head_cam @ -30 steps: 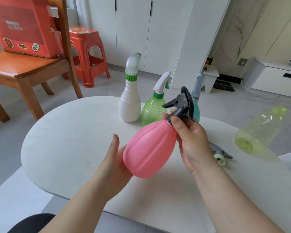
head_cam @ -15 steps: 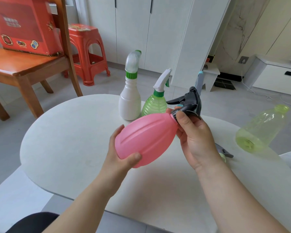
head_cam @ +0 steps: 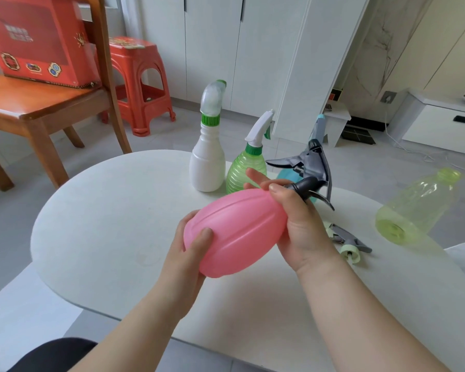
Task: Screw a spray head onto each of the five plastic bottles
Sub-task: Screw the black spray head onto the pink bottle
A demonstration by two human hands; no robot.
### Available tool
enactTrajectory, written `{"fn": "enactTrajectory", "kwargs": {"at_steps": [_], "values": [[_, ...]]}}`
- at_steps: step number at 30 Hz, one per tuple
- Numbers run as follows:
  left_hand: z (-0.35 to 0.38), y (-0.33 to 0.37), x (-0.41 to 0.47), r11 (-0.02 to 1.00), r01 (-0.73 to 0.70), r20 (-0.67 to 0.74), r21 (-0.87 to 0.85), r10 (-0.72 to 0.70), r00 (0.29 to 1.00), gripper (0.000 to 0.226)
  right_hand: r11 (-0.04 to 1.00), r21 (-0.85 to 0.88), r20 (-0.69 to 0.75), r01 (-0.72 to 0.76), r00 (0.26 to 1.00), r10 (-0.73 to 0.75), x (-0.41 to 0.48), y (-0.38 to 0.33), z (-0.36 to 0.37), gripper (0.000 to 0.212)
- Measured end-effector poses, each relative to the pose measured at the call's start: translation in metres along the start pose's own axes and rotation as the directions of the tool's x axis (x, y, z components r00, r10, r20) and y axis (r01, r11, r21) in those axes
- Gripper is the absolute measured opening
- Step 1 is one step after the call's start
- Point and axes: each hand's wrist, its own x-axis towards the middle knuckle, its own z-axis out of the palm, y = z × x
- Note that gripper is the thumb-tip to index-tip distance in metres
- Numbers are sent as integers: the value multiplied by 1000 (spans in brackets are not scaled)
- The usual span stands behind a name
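Note:
A pink bottle (head_cam: 236,232) lies tilted above the white table (head_cam: 105,210), its base gripped by my left hand (head_cam: 191,251). My right hand (head_cam: 298,218) wraps its neck, where a dark grey spray head (head_cam: 310,167) sits. Behind stand a white bottle (head_cam: 207,162) and a green bottle (head_cam: 246,167), each with a spray head. A teal bottle (head_cam: 283,176) is mostly hidden behind my fingers. A yellow-green bottle (head_cam: 416,208) lies on its side at the right without a head. A loose grey spray head (head_cam: 349,241) lies by my right wrist.
A wooden chair (head_cam: 38,103) carrying a red box (head_cam: 35,38) stands at the left. A red plastic stool (head_cam: 138,84) is behind it. White cabinets (head_cam: 226,44) line the back. A low white unit (head_cam: 440,122) sits at the right with cables on the floor.
The pink bottle has swung from upright-tilted to nearly level. My left hand went from an open palm beside it to gripping its base. The dark spray head has turned at the neck.

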Motion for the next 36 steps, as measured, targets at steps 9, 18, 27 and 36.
{"fn": "enactTrajectory", "kwargs": {"at_steps": [9,18,27,36], "values": [[-5,7,1,999,-1,10,48,1,1000,96,996,-70,-252,-47,967,28,3,5,4,40],[-2,-1,-4,1000,27,11,-4,-27,1000,93,998,-41,-63,46,997,-49,1,-5,2,28],[0,6,-9,993,-88,-86,77,95,992,88,996,-77,-380,32,923,-59,8,4,19,32],[-4,2,-5,998,25,-28,55,-23,999,96,985,-163,-303,-49,953,-3,2,4,10,8]]}}
